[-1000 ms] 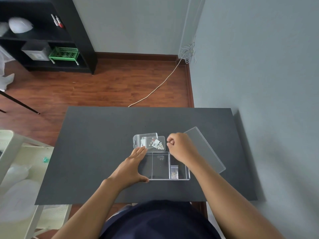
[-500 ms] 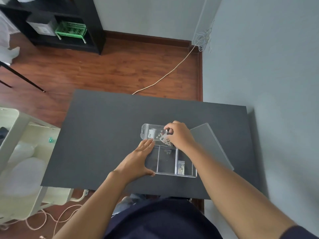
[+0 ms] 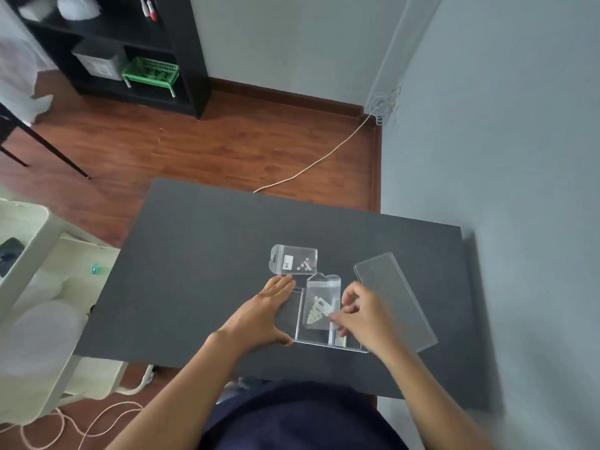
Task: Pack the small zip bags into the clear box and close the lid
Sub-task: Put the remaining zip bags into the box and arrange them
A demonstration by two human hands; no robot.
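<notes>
Underneath, dark table point(image 3: 201, 271) stands on reddish wood floor point(image 3: 194, 141).

The floor point(image 3: 201, 138) is red-brown wood. The walls point(image 3: 503, 125) are pale blue-grey. A dark grey table point(image 3: 201, 254) stands near, with its right side by the wall. Far on the left is a black shelf point(image 3: 181, 43) with a green basket point(image 3: 151, 71) in it. A pale cord point(image 3: 311, 168) runs across the floor to the far corner. A white cart point(image 3: 35, 264) is on the left.

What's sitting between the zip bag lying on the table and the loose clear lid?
In the head view, only bare dark table lies between the zip bag on the table and the clear lid; nothing sits in that stretch.
</notes>
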